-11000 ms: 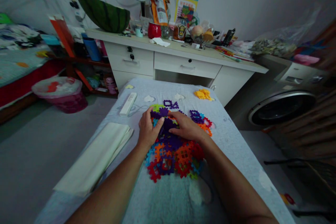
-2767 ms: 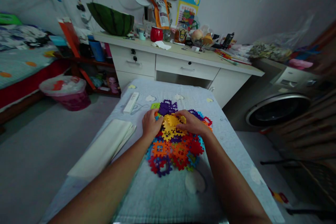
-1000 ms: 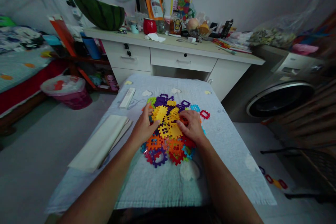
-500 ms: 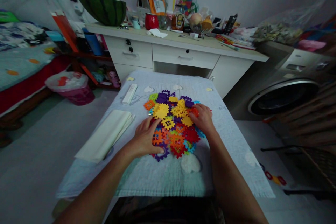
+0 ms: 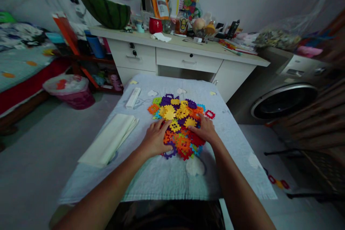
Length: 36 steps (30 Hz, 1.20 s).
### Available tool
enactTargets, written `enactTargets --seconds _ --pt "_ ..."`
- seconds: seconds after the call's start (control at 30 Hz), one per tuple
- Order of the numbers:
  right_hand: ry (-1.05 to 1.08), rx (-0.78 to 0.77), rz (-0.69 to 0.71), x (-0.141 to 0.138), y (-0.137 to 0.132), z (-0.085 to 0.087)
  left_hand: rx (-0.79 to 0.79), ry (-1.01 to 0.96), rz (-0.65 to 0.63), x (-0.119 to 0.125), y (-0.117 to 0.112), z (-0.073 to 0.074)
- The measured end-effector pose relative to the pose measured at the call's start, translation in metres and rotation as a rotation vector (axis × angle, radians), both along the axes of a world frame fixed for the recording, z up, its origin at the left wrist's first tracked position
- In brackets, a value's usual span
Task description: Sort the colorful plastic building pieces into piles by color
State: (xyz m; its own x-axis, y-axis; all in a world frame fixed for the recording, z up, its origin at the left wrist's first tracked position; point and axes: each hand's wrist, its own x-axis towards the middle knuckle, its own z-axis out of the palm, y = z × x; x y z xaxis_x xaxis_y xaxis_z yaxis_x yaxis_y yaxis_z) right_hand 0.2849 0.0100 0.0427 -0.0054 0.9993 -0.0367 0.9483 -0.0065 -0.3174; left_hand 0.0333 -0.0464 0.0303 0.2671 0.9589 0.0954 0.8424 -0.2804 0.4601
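A pile of flat, toothed plastic puzzle tiles in yellow, purple, orange, red and blue lies in the middle of a small table covered with a pale blue towel. My left hand lies flat on the pile's near left side, fingers stretched over the orange and purple tiles. My right hand rests on the pile's right side, fingers spread over red tiles. Neither hand lifts a tile. One red tile lies apart at the pile's right edge.
A folded cream cloth and a white remote lie on the table's left. Behind stands a white desk crowded with a half watermelon, red cup and packets. A washing machine is at right, a pink bin at left.
Both hands have shifted over the pile: the left slid forward onto its near left, the right drew back to the right side. The tiles are spread a little wider.
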Motion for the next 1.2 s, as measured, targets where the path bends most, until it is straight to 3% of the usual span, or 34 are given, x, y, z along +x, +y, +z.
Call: enactTargets --seconds 0.17,0.33,0.53,0.7,0.87,1.03,1.13,1.2 --pt "0.151 0.062 0.165 -0.009 0.007 -0.003 0.050 -0.094 -0.075 0.001 0.011 0.000" --pt "0.414 0.136 0.240 -0.006 0.013 -0.011 0.061 -0.226 -0.089 0.002 0.017 0.000" --pt "0.772 0.066 0.357 -0.025 0.012 -0.009 0.100 -0.392 -0.056 0.015 0.031 -0.003" --pt "0.837 0.150 0.359 -0.048 0.028 -0.001 0.172 -0.515 -0.017 0.028 0.048 0.011" --pt "0.915 0.191 0.332 -0.053 0.062 0.007 0.260 -0.517 0.102 0.016 0.071 0.021" --pt "0.741 0.293 0.141 -0.030 0.099 0.008 0.356 -0.368 0.291 -0.010 0.090 0.009" --pt "0.510 0.342 -0.013 -0.013 0.116 0.008 0.283 -0.231 0.397 -0.019 0.097 -0.002" --pt "0.380 0.260 -0.083 -0.008 0.124 0.006 0.201 -0.164 0.432 -0.021 0.100 -0.008"
